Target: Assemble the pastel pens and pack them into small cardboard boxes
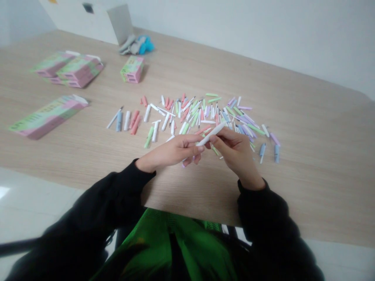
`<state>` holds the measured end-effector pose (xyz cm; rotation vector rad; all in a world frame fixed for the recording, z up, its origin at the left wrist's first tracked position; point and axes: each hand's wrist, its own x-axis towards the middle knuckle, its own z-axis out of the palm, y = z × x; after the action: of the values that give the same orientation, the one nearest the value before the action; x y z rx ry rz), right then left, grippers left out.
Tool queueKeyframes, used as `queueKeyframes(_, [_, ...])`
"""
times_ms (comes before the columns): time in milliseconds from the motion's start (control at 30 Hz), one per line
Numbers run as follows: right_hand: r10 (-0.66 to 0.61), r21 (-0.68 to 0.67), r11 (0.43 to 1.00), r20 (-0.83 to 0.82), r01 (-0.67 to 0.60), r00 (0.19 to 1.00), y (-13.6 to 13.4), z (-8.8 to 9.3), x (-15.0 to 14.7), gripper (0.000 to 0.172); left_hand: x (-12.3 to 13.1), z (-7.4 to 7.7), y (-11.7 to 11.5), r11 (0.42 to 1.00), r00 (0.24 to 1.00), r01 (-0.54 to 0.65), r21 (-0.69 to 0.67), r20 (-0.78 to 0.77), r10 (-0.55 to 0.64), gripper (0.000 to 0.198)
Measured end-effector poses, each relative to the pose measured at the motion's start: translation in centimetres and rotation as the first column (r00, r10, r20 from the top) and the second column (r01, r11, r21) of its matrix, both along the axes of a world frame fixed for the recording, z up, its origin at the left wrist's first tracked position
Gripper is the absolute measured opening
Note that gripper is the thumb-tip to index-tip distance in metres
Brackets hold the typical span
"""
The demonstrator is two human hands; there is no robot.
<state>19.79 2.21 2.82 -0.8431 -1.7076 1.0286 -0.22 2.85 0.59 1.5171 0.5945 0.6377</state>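
Observation:
A slim white pen (215, 133) is held at a slant between my two hands, over the near side of a pile of pen parts (193, 111). My left hand (175, 151) pinches its lower end between thumb and fingers. Closed round the middle of the pen is my right hand (236, 150), thumb on top. Small purple bits show below my left fingers; whether I hold them too, I cannot tell. The pile mixes white, green, pink, purple and blue barrels and caps with thin dark-tipped white pieces, partly hidden by my hands.
Pink-and-green boxes (79, 70) are stacked at the far left, with a long one (49, 117) lying nearer and a single one (132, 69) standing apart. Grey and blue gloves or cloths (137, 45) lie beside a white box (96, 19) against the wall. The table's edge (187, 212) is close to my body.

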Motion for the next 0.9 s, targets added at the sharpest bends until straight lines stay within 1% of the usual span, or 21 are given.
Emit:
queueKeyframes(67, [-0.019,0.018,1.0,0.006,0.018,1.0,-0.05,-0.14,-0.02,0.017,-0.09,0.13,-0.09,1.0,1.0,-0.001,0.01,0.009,0.001,0.023])
queueKeyframes(133, [-0.04,0.019,0.999,0.018,0.04,0.999,-0.08,-0.26,0.0,0.019,-0.18,0.22,-0.17,1.0,0.999,0.026,-0.008,0.028,-0.026,0.023])
queueKeyframes(233, [-0.046,-0.006,0.999,0.019,0.046,0.999,-0.02,-0.29,0.23,0.023,-0.24,0.29,-0.23,0.998,0.997,0.059,-0.038,0.047,-0.057,0.026])
queueKeyframes(367, [-0.024,-0.034,0.999,-0.062,0.022,0.998,-0.04,-0.23,0.62,0.018,-0.13,0.46,-0.34,1.0,1.0,0.013,0.011,0.014,-0.013,0.025])
queueKeyframes(433, [-0.011,-0.022,1.0,-0.105,0.009,0.994,-0.17,-0.28,0.66,0.015,-0.03,0.57,-0.53,0.998,0.997,0.059,-0.03,0.058,-0.057,0.024])
queueKeyframes(500, [0.007,-0.002,1.0,-0.136,-0.007,0.991,-0.34,-0.38,0.56,0.014,0.04,0.61,-0.77,0.985,0.984,0.121,-0.119,0.147,-0.103,0.024])
queueKeyframes(567, [0.018,0.016,1.0,-0.157,-0.016,0.987,-0.5,-0.5,0.42,0.014,-0.01,0.53,-0.91,0.951,0.964,0.172,-0.258,0.245,-0.108,0.022])
queueKeyframes(633, [0.029,0.02,0.999,-0.162,-0.026,0.986,-0.62,-0.56,0.29,0.014,-0.17,0.34,-0.86,0.877,0.936,0.261,-0.404,0.326,-0.128,0.024])
queueKeyframes(700, [0.021,0.017,1.0,-0.151,-0.019,0.988,-0.66,-0.57,0.26,0.013,-0.35,0.14,-0.7,0.798,0.913,0.353,-0.488,0.368,-0.178,0.031])
queueKeyframes(733, [0.014,0.019,1.0,-0.146,-0.011,0.989,-0.66,-0.56,0.29,0.012,-0.39,0.07,-0.63,0.783,0.909,0.368,-0.502,0.371,-0.189,0.034])
queueKeyframes(767, [0.007,0.023,1.0,-0.143,-0.003,0.99,-0.64,-0.55,0.34,0.01,-0.38,0.04,-0.58,0.793,0.914,0.354,-0.497,0.363,-0.18,0.036])
queueKeyframes(800, [0.0,0.028,1.0,-0.145,0.004,0.989,-0.62,-0.54,0.4,0.008,-0.32,0.03,-0.56,0.828,0.927,0.306,-0.47,0.344,-0.147,0.035])
queueKeyframes(867, [-0.006,0.043,0.999,-0.154,0.013,0.988,-0.6,-0.58,0.55,0.006,-0.08,0.1,-0.6,0.921,0.957,0.142,-0.362,0.29,-0.034,0.031])
queueKeyframes(900, [-0.011,0.051,0.998,-0.152,0.019,0.988,-0.61,-0.64,0.62,0.006,0.06,0.14,-0.63,0.954,0.964,0.053,-0.296,0.263,0.028,0.028])
